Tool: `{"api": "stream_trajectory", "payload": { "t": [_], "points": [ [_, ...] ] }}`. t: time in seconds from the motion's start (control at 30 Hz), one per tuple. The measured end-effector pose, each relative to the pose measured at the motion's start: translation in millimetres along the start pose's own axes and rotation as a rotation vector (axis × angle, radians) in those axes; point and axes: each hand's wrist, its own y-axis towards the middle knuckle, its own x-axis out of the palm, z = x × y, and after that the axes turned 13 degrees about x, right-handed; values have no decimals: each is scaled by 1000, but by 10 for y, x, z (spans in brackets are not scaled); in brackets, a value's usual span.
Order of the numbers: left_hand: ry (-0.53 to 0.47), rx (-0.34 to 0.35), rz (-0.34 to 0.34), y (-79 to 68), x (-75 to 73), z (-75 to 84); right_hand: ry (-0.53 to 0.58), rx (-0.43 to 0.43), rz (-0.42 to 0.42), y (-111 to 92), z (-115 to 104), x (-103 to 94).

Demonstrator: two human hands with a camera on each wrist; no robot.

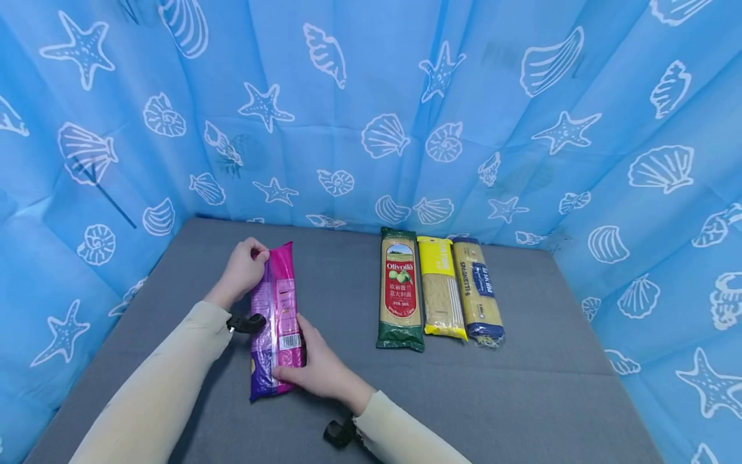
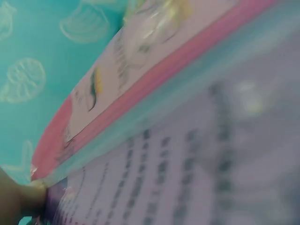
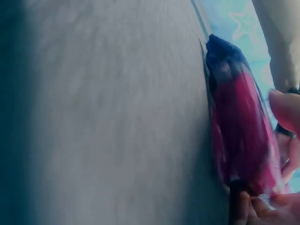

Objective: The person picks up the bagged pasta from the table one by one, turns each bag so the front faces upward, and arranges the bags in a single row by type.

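Note:
A pink and purple plastic packet (image 1: 286,299) is between my two hands on the left side of the table. Printed panels, a barcode and a lengthwise seam face up. My left hand (image 1: 242,272) pinches its far end at the upper left corner. Lower down, my right hand (image 1: 324,368) grips the right side, thumb on top and fingers mostly hidden beneath. The left wrist view shows the packet's printed back (image 2: 154,154) very close and blurred. Its pink side (image 3: 243,126) appears in the right wrist view; whether it touches the table is unclear.
To the right, three spaghetti packs lie side by side: a green-ended one with a red label (image 1: 400,290), a yellow one (image 1: 443,290) and a blue-labelled one (image 1: 478,290). A grey cloth covers the table (image 1: 348,412). Blue shell-print curtains (image 1: 371,84) enclose its back and sides.

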Motion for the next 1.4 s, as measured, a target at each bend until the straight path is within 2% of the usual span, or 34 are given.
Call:
{"api": "stream_trajectory", "payload": {
  "t": [0.17, 0.23, 0.33, 0.53, 0.7, 0.8, 0.97, 1.13, 1.27, 1.33, 1.4],
  "points": [
    [-61, 10, 123, 65, 71, 313, 170, 14, 28, -39, 81, -202],
    [-78, 43, 147, 86, 97, 448, 194, 22, 53, -61, 116, -279],
    [-110, 99, 147, 104, 142, 578, 218, 7, 89, -93, 158, -365],
    [-115, 147, 116, 100, 266, 603, 202, -41, 134, -172, 193, -470],
    [-109, 162, 102, 85, 366, 639, 193, -21, 151, -253, 191, -581],
    [-78, 169, 68, 61, 404, 666, 168, 11, 162, -276, 179, -646],
    [-73, 175, 42, 14, 429, 731, 77, 24, 213, -306, 129, -738],
    [-106, 119, 36, -32, 444, 811, -56, 15, 299, -363, 75, -792],
    [-135, 68, 6, -70, 448, 875, -219, -22, 388, -413, 60, -830],
    [-172, 48, -14, -91, 442, 910, -330, -58, 440, -430, 58, -856],
    [-251, 24, -39, -112, 436, 936, -447, -100, 490, -438, 63, -884]
  ]
}}
